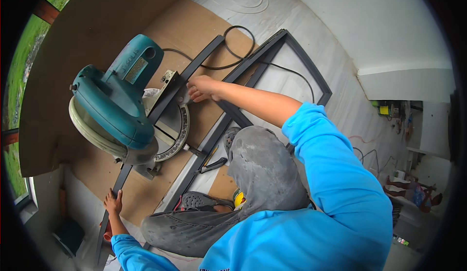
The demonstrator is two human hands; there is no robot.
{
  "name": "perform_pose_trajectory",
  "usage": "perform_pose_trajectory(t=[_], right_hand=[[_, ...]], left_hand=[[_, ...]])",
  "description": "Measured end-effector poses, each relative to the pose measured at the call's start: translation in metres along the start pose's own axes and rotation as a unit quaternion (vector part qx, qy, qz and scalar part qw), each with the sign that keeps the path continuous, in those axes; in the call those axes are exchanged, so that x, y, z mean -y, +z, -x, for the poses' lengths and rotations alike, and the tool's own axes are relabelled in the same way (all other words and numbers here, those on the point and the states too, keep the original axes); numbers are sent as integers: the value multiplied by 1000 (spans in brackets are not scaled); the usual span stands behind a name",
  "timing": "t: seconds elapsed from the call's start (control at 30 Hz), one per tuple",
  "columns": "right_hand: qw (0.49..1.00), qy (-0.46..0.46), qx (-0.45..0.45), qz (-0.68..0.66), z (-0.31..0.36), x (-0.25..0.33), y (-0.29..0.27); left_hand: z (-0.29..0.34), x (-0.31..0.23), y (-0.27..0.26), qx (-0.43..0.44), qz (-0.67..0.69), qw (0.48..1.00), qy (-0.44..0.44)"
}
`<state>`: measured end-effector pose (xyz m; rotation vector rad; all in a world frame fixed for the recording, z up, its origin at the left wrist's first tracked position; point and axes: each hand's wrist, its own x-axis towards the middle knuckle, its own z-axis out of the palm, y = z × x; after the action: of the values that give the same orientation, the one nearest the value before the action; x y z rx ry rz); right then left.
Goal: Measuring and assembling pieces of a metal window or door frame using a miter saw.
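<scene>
A dark grey metal bar lies slantwise across the base of a teal miter saw, passing beneath its blade guard. My left hand grips the bar's near end, below the saw. On the far side, my right hand is beside the bar and the saw's fence, its fingers loosely bent and apart. Nothing shows in that hand; whether its fingertips touch the bar or the saw I cannot tell. The saw's round turntable lies between my two hands, with the blade mostly hidden by the guard.
Dark metal frames rest on the floor to the right. A black cord loops past them. Cardboard lies under the saw and more stands upright at left. A black-handled cutter lies near my knee. A dark green object stands lower left.
</scene>
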<state>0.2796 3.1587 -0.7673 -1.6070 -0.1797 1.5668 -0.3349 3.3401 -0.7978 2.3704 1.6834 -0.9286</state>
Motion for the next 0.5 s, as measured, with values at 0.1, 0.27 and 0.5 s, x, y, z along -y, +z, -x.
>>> perform_pose_trajectory(t=[0.1, 0.27, 0.5], right_hand=[[986, 109, -2, -129, -57, -40, 29], [957, 48, 5, -285, -107, -55, 71], [892, -36, -177, -414, -88, -51, 53]], left_hand=[[17, 15, -12, 56, 11, 998, -35], [48, 29, -13, -22, 103, 993, -55], [116, 3, -34, -55, 354, 933, 35]])
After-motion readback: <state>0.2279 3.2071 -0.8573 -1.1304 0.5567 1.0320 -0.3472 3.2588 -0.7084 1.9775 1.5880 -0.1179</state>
